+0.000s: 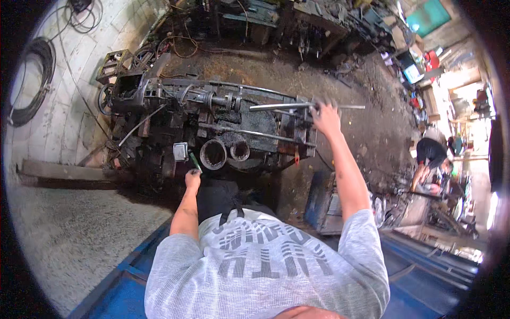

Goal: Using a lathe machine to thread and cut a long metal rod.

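A long metal rod (297, 106) is gripped at twelve o'clock by the right hand (325, 118), over the greasy machine (212, 122). A green-handled tool (194, 160) is clasped in the left hand (192, 178). The rod could slip and strike the fingers if grease loosens the grip. A turquoise panel (427, 16) hangs at one o'clock.

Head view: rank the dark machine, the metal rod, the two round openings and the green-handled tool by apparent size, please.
1. dark machine
2. metal rod, held by the right hand
3. two round openings, larger left, smaller right; fisheye bending makes this unsure
4. green-handled tool, in the left hand
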### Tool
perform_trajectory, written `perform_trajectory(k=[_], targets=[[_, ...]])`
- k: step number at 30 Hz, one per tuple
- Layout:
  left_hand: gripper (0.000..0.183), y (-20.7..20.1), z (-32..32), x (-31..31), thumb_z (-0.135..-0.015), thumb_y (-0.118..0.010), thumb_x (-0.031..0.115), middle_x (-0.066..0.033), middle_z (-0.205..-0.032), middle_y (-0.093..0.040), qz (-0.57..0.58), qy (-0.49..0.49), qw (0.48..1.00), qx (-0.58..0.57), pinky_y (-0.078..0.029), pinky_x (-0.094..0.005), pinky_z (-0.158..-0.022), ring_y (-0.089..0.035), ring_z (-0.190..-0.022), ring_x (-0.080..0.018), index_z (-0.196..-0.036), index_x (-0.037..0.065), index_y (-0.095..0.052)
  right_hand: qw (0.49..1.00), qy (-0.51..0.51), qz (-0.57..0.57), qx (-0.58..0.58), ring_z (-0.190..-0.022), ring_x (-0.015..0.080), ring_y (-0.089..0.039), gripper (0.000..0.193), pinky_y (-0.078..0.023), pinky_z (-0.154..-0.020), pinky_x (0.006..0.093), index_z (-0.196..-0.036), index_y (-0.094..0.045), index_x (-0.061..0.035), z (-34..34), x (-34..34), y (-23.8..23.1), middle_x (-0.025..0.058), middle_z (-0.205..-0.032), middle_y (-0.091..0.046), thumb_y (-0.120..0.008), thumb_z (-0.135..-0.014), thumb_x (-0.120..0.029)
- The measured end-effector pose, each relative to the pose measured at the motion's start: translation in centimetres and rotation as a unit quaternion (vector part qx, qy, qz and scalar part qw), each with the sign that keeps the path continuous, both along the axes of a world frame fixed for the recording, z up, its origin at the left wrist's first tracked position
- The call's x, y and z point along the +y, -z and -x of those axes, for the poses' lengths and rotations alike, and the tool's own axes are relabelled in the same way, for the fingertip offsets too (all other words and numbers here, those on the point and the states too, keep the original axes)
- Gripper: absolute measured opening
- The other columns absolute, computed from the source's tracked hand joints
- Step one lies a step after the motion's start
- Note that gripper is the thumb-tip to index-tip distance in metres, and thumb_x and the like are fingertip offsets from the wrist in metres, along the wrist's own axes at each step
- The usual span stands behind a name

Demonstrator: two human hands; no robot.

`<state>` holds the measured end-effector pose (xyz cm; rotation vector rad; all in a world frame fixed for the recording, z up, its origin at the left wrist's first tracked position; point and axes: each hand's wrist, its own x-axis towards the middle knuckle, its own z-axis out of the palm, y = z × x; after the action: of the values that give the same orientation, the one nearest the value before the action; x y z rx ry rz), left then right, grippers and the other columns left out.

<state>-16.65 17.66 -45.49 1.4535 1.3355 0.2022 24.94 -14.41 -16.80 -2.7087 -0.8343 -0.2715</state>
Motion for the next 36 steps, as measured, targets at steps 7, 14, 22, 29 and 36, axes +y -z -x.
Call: perform_trajectory(k=[7, 14, 22, 29, 36], targets=[[0.025, -1.4, -2.9, -3.3, -0.085, -0.064, 0.029, -0.0041, -0.067, -0.052, 0.166, -0.089, 0.982, 0.025, -0.037, -0.0302, -0.043, -0.043, -0.048, -0.0130, -0.092, 0.006, -0.062, 0.999, 0.027, 0.027, 0.034, -0.131, 0.0352, -0.028, 0.047, -0.030, -0.101, 0.0578, -0.129, -0.048, -0.0181, 0.0, -1.8, 4.5, 0.0102, -0.133, -0.042, -0.056, -0.087, -0.039], [0.057, 3.9, -3.0, -1.1, -0.085, -0.059, 0.041, -0.0121, -0.097, -0.059, 0.156, -0.252, 0.938, 0.180, -0.050, -0.0383, -0.062, -0.059, -0.078, -0.0287, -0.129, 0.008, -0.042, 0.997, 0.002, 0.018, 0.070, -0.130, 0.0398, -0.027, 0.045, -0.030, -0.104, 0.0515, -0.130, -0.048, -0.0200, -0.7, -0.8, 3.6, 0.0149, -0.131, -0.041, -0.057, -0.087, -0.033], [0.025, -1.4, -3.3, -0.4, -0.089, -0.056, 0.029, -0.0014, -0.067, -0.056, 0.147, -0.180, 0.972, 0.027, -0.041, -0.0290, -0.046, -0.052, -0.050, -0.0136, -0.091, 0.005, -0.062, 0.995, -0.081, -0.009, 0.049, -0.130, 0.0432, -0.027, 0.050, -0.024, -0.108, 0.0498, -0.129, -0.046, -0.0129, -0.8, -0.9, 3.4, 0.0179, -0.136, -0.037, -0.063, -0.082, -0.018], [0.023, -4.9, -5.8, -2.9, -0.091, -0.055, 0.018, -0.0037, -0.070, -0.055, -0.077, -0.310, 0.946, 0.049, -0.042, -0.0308, -0.048, -0.051, -0.052, -0.0136, -0.109, 0.004, -0.058, 0.956, -0.155, -0.241, 0.071, -0.125, 0.0385, -0.035, 0.048, -0.025, -0.107, 0.0479, -0.121, -0.047, -0.0064, -0.5, -7.6, 10.3, 0.0168, -0.128, -0.042, -0.063, -0.077, 0.000], [0.044, -13.6, -12.2, -2.2, -0.078, -0.070, 0.027, -0.0190, -0.098, -0.066, -0.122, -0.112, 0.980, 0.108, -0.047, -0.0324, -0.082, -0.063, -0.091, -0.0246, -0.109, -0.002, -0.060, 0.790, -0.021, -0.486, 0.373, -0.113, 0.0192, -0.049, 0.027, -0.035, -0.100, 0.0332, -0.119, -0.051, 0.0009, -5.5, -6.8, 15.2, 0.0099, -0.122, -0.053, -0.045, -0.094, -0.009]])
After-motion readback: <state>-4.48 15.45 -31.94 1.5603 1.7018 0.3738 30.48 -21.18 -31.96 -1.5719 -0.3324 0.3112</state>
